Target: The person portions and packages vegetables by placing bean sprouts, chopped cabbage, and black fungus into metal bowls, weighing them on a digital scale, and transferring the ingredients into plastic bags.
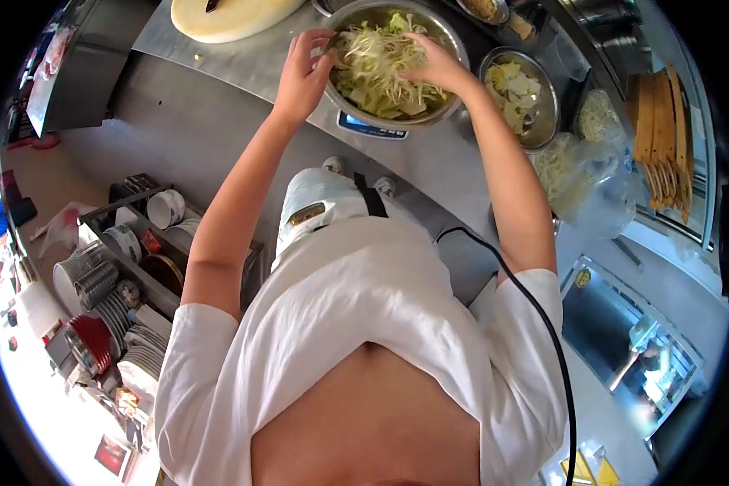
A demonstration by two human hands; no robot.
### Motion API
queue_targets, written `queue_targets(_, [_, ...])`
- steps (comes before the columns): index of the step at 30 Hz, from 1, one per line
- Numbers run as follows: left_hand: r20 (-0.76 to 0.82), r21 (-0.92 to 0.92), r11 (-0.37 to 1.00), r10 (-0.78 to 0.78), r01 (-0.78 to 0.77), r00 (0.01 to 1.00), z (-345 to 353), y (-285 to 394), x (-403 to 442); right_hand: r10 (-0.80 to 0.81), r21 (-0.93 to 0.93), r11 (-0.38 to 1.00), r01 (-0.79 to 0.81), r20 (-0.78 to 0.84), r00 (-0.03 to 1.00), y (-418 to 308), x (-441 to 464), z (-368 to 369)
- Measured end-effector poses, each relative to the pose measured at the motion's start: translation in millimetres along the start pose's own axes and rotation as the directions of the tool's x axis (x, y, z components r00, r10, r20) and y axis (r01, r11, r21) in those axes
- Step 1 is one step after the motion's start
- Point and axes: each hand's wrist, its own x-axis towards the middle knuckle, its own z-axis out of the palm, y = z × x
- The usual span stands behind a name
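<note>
A wide metal bowl (454, 111) stands at the top middle of the head view, filled with pale bean sprouts (378, 61) over chopped leafy greens (370, 103). My left hand (306, 69) is closed at the bowl's left rim, fingers bent over the edge. From the other side, my right hand (439, 66) reaches inside, thumb and fingers apart against the sprouts; some fingertips are hidden among them. Under the bowl's near edge shows a blue-lit digital scale (373, 127).
Right of the bowl sits another metal bowl (552, 121) of cut pale vegetables, then clear plastic bags (595, 190) with sprouts. A round cutting board (227, 24) lies upper left on the steel counter (251, 69). A rack (150, 219) of dishes stands lower left. A black cable (535, 304) hangs beside my right arm.
</note>
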Motion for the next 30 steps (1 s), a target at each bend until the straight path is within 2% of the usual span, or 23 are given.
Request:
queue_targets(1, [0.000,0.023,1.000,0.006,-0.006,1.000,-4,0,-1,-0.001,-0.063,0.998,0.004,0.048,0.999,0,-5,3])
queue_targets(2, [-0.002,0.045,0.999,0.012,-0.012,1.000,-9,-1,-2,-0.060,-0.065,0.996,0.061,0.019,0.998,12,-8,3])
queue_targets(4, [-0.005,0.084,0.996,0.028,-0.028,1.000,-16,-6,-4,-0.022,-0.010,1.000,0.022,-0.079,0.997,-9,-34,-27])
queue_targets(6, [-0.018,0.077,0.997,0.027,-0.025,0.999,-24,-20,-5,0.024,0.148,0.989,0.011,-0.229,0.973,-10,-66,-48])
queue_targets(8, [-0.031,0.089,0.996,0.011,-0.008,0.999,-30,-28,-6,0.125,0.293,0.955,-0.051,-0.238,0.963,-11,-102,-71])
queue_targets(10, [-0.004,0.107,0.994,-0.006,0.007,1.000,-33,-28,-6,0.372,0.573,0.787,-0.229,-0.145,0.917,-1,-144,-82])
queue_targets(12, [0.047,0.128,0.991,0.024,-0.029,0.999,-34,-30,-4,0.465,0.541,0.760,-0.360,-0.067,0.883,6,-185,-90])
queue_targets(16, [0.112,0.149,0.989,-0.022,0.005,0.993,-33,-38,5,0.652,0.567,0.597,-0.568,0.069,0.755,33,-269,-95])
queue_targets(19, [-0.008,-0.023,0.999,-0.023,0.023,1.000,-24,-31,5,0.767,0.590,0.460,-0.663,0.111,0.632,57,-334,-97])
queue_targets(20, [0.005,0.004,1.000,0.006,-0.006,1.000,-23,-30,6,0.801,0.594,0.414,-0.690,0.123,0.586,68,-355,-96])
queue_targets(22, [0.032,0.059,0.996,0.062,-0.064,0.998,-23,-27,5,0.856,0.599,0.349,-0.721,0.110,0.505,89,-393,-92])
queue_targets(23, [0.031,0.111,0.993,0.036,-0.040,0.999,-22,-11,2,0.881,0.601,0.315,-0.735,0.104,0.462,97,-408,-89])
queue_targets(27, [-0.025,0.143,0.988,0.063,-0.059,0.998,-19,-7,-3,0.916,0.641,0.289,-0.711,0.031,0.401,125,-442,-75])
queue_targets(30, [-0.041,0.176,0.984,0.050,-0.042,0.998,-11,-5,-8,0.953,0.515,0.258,-0.817,0.004,0.304,153,-442,-58])
